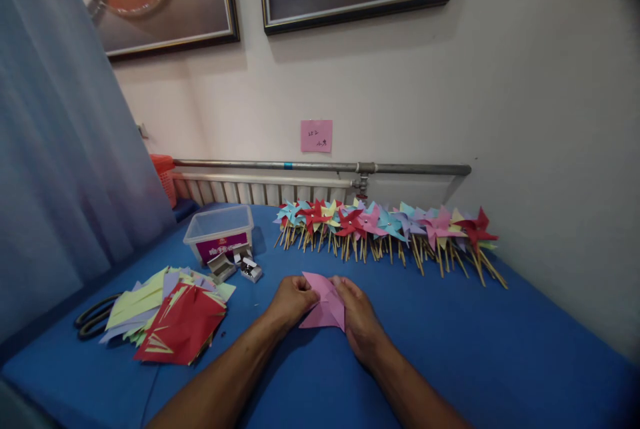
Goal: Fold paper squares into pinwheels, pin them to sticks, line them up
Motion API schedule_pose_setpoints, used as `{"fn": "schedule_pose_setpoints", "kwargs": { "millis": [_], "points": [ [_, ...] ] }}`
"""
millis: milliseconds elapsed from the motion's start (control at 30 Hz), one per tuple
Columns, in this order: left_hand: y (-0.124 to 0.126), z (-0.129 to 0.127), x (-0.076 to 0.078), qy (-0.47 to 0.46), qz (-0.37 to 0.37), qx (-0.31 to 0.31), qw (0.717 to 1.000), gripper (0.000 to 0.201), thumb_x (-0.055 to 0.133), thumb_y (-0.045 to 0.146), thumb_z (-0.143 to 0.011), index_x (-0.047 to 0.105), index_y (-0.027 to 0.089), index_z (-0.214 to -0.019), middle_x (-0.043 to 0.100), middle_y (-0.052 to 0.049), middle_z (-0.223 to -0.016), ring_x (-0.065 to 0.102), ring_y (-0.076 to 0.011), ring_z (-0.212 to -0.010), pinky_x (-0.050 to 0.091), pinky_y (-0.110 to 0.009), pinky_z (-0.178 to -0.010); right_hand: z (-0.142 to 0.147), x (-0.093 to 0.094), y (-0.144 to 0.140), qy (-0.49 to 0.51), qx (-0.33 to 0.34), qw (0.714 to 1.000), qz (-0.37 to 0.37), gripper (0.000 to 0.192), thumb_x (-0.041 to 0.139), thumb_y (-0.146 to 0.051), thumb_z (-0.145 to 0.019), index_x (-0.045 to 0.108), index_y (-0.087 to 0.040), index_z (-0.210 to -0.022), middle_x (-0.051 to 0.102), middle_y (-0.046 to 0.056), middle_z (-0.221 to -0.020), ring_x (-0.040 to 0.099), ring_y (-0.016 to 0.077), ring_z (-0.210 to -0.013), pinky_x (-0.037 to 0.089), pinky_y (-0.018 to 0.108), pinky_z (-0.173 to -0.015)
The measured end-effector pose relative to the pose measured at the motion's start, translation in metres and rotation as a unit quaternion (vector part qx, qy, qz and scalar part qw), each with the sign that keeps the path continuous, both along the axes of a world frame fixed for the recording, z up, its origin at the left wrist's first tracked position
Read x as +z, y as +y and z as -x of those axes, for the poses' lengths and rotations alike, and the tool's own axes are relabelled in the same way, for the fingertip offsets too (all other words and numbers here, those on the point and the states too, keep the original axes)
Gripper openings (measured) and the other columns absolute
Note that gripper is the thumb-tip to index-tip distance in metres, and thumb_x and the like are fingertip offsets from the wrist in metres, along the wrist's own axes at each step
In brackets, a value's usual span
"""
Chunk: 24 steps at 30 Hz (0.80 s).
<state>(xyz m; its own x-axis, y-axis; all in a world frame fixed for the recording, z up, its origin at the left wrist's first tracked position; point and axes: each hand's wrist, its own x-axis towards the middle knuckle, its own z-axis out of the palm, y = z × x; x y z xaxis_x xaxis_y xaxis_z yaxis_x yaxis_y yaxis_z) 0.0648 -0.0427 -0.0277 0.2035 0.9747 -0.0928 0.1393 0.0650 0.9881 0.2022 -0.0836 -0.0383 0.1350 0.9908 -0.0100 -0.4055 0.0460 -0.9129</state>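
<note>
A pink paper square (327, 309), cut and partly folded like a pinwheel, is held up over the blue-covered table between both hands. My left hand (293, 297) pinches its left edge between thumb and fingers. On the opposite side, my right hand (359, 312) grips the paper's right edge, with the thumb near the top corner. Left of my hands lies a spread pile of cut paper sheets, a red sheet (187, 322) on top. Two small opened boxes (250, 270) with tiny dark pieces sit behind the pile.
Finished paper pinwheels on sticks (370, 222) lie in a long row at the back right. A clear plastic tub (220, 226) stands at the back left. Black-handled scissors (95, 316) stick out beneath the paper pile. A radiator (260, 190) and pipe run along the wall.
</note>
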Motion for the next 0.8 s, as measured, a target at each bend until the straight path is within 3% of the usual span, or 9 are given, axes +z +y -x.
{"fn": "schedule_pose_setpoints", "kwargs": {
  "millis": [200,533,800],
  "points": [
    [0.001,-0.001,-0.005,0.006,-0.008,0.007,1.0,0.023,0.072,0.02,-0.059,0.049,0.02,-0.053,0.043,0.007,-0.044,0.034,-0.0065,-0.044,0.021,-0.022,-0.045,-0.002,-0.002,0.001,0.008,0.004,1.0,0.02,0.04,0.089,-0.046,-0.062,0.067,-0.02,-0.083,0.063,-0.004,-0.067,0.056,0.0136,-0.06,0.044,0.027,-0.059],
    [0.003,0.0,-0.003,-0.006,-0.006,-0.012,1.0,0.021,0.067,0.015,-0.058,0.048,0.019,-0.051,0.044,0.006,-0.045,0.032,-0.0068,-0.045,0.021,-0.023,-0.047,-0.004,-0.014,0.009,-0.072,-0.041,0.996,0.023,0.039,0.086,-0.037,-0.056,0.066,-0.02,-0.086,0.064,-0.004,-0.068,0.057,0.0154,-0.061,0.045,0.029,-0.061],
    [0.004,0.0,-0.009,-0.001,-0.012,-0.012,1.0,0.021,0.066,0.018,-0.061,0.047,0.02,-0.053,0.043,0.007,-0.045,0.033,-0.0075,-0.044,0.021,-0.023,-0.047,-0.005,-0.006,0.006,-0.106,-0.035,0.994,-0.006,0.04,0.08,-0.057,-0.065,0.067,-0.021,-0.079,0.062,-0.003,-0.067,0.053,0.0152,-0.061,0.042,0.027,-0.059]
  ]
}}
